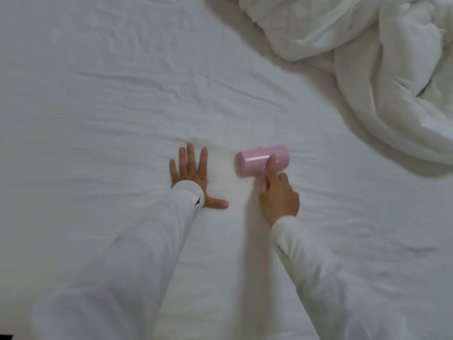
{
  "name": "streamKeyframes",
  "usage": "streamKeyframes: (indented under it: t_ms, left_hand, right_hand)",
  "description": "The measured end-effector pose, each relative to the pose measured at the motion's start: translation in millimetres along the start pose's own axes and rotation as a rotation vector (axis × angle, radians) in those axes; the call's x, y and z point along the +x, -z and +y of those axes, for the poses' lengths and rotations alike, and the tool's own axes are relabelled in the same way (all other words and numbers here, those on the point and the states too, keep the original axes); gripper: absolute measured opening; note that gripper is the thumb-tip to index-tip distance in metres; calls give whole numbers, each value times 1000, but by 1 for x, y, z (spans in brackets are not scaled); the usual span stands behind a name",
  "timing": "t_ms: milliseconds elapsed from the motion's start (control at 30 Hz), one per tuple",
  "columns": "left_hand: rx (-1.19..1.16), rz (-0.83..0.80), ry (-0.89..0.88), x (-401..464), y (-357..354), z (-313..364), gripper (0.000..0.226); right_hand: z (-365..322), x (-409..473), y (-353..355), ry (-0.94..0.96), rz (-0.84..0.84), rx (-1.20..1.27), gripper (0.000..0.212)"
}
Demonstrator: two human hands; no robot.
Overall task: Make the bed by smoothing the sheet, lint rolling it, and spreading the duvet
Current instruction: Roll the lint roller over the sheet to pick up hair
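The right hand (278, 195) is gripping a glossy pink cylindrical lint roller (262, 161) lying on the creased white sheet (122, 94), while the left hand (191, 175) is pressing flat beside it, fingers spread, the duvet (367, 57) lying bunched at upper right.

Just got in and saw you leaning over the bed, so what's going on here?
A person is lint rolling the white sheet. Their right hand grips the pink lint roller, index finger along it, while the left hand presses flat on the sheet beside it. The sheet is wrinkled in places. The duvet lies bunched at the far right, not yet spread.
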State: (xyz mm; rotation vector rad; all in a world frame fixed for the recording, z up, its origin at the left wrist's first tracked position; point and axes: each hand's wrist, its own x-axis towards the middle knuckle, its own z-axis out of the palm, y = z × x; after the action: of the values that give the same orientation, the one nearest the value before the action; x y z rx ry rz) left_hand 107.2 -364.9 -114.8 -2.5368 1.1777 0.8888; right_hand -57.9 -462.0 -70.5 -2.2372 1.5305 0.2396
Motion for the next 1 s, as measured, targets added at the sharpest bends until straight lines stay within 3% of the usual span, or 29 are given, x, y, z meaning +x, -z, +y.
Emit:
streamKeyframes:
  t_ms: [200, 400, 633, 733, 833, 900, 1000]
  left_hand:
    - [15, -63, 23, 12, -4, 0, 154]
    - [23, -100, 36, 6, 4, 2, 156]
    - [32, -103, 34, -19, 25, 7, 155]
    - [-10, -62, -15, -26, 27, -8, 153]
    - [-77, -12, 144, -34, 24, -28, 159]
    - [-115, -5, 230, -36, 17, -37, 160]
    - [-150, -28, 212, -31, 8, -44, 161]
  right_hand:
    - [-46, 86, 22, 65, -45, -52, 62]
    - [5, -5, 8, 10, -82, -83, 57]
    - [46, -66, 33, -100, -246, -123, 50]
    - [45, -75, 61, -109, -166, 3, 43]
    - [19, -66, 73, -15, -110, 168, 46]
    - [-9, -45, 62, 125, -132, 114, 47]
    - [-50, -8, 27, 295, -194, -67, 46]
